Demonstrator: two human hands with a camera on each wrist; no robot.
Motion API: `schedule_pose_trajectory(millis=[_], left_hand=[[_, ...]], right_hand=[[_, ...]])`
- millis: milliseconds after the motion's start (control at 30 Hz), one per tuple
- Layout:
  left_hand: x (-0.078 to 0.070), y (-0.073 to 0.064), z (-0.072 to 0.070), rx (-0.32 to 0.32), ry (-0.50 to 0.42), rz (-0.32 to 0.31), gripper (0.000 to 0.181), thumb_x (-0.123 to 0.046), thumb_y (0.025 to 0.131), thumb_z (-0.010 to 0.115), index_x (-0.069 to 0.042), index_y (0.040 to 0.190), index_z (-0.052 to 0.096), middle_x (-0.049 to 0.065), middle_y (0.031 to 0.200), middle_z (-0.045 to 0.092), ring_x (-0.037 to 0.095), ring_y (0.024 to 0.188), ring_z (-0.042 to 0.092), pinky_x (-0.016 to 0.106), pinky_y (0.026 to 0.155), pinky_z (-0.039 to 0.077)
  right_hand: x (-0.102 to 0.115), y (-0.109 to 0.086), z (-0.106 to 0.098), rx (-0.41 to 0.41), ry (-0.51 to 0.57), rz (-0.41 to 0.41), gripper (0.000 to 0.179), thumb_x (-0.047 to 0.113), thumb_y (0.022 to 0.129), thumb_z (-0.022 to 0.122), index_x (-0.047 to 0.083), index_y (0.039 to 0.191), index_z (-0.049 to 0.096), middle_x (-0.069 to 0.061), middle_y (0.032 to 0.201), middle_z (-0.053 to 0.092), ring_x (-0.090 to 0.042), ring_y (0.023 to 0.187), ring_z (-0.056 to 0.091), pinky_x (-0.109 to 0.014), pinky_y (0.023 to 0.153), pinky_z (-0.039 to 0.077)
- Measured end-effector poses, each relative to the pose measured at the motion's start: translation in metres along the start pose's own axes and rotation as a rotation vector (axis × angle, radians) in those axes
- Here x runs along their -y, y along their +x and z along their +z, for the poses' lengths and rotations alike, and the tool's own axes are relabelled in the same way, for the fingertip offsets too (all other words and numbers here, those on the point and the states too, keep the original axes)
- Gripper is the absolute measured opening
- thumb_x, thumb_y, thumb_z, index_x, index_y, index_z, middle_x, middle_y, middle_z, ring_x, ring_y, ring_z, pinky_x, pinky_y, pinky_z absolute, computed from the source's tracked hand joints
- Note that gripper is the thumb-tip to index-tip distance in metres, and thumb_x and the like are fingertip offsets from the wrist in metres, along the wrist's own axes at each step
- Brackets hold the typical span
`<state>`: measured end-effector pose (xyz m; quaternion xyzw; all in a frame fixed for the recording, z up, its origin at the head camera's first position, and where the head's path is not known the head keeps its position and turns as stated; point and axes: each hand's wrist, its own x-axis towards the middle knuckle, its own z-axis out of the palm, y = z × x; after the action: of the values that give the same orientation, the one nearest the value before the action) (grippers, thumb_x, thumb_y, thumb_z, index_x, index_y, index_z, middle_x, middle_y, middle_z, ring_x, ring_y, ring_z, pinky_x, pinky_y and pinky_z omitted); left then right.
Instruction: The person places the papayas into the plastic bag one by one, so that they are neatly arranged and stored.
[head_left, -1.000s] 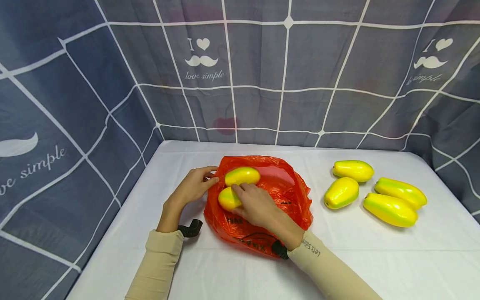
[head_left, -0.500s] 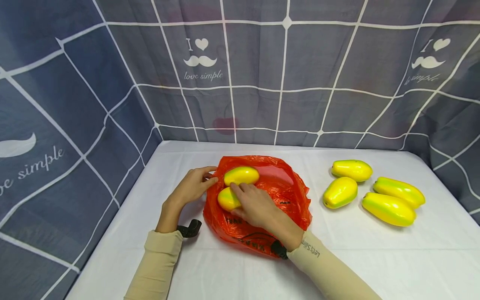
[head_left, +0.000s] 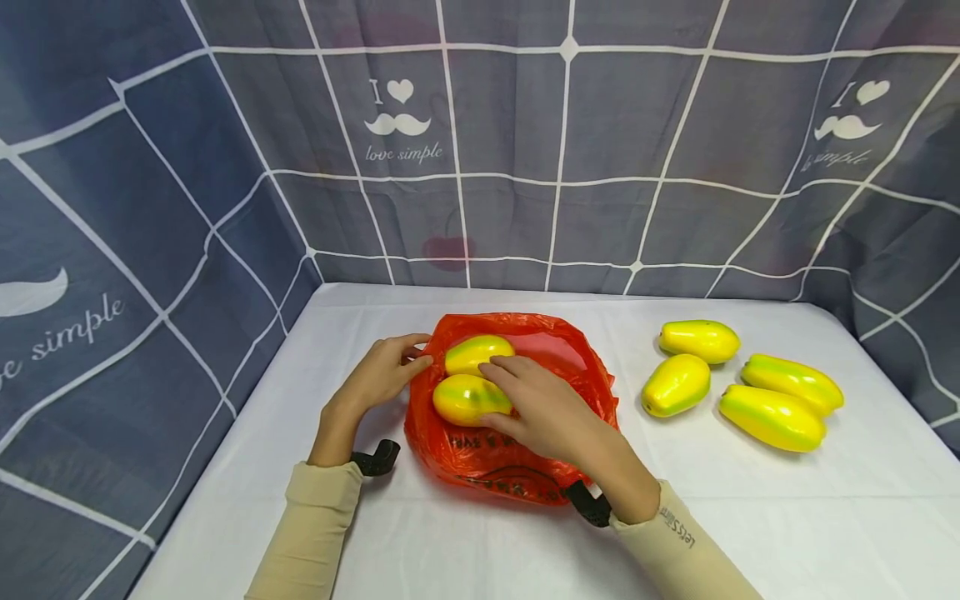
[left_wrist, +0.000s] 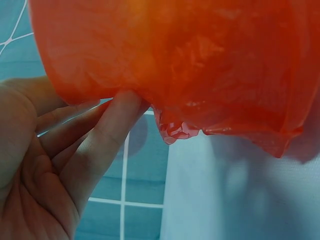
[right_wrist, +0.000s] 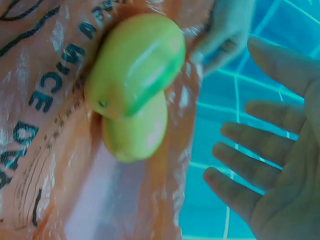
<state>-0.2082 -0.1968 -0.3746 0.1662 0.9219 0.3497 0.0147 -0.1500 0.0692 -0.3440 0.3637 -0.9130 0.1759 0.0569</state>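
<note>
A red plastic bag (head_left: 495, 471) lies spread with its mouth up, and two yellow-green papayas rest inside it. The nearer papaya (head_left: 461, 400) lies just in front of the farther papaya (head_left: 472, 354). At the bag's left edge my left hand (head_left: 378, 371) pinches the rim; the left wrist view shows the film between thumb (left_wrist: 107, 145) and fingers. My right hand (head_left: 551, 408) hovers over the bag at the right end of the papayas. Its fingers look spread and straight in the right wrist view, apart from the fruit.
Several more papayas (head_left: 772, 417) lie grouped on the white cloth (head_left: 480, 558) to the right of the bag. A dark grey curtain (head_left: 510, 217) with white grid lines hangs behind the table and along its left side.
My right hand has let go of the nearer papaya and moved right and up from it, its fingers opening. The left hand stays at the bag's rim.
</note>
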Motion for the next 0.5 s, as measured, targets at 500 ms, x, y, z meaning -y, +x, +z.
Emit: schedule_pose_trajectory(millis=[500], left_hand=[[0.004,0.002,0.002,-0.001,-0.001,0.013,0.041,-0.015,0.098,0.061,0.0,0.136,0.056,0.019,0.117,0.068,0.032,0.103,0.066,0.049,0.093,0.05]], right_hand=[[-0.036,-0.05,-0.025,-0.124,0.142,0.152,0.062,0.033,0.091,0.072,0.007,0.142,0.051,-0.01,0.148,0.045,-0.03,0.14,0.034,-0.054,0.111,0.03]])
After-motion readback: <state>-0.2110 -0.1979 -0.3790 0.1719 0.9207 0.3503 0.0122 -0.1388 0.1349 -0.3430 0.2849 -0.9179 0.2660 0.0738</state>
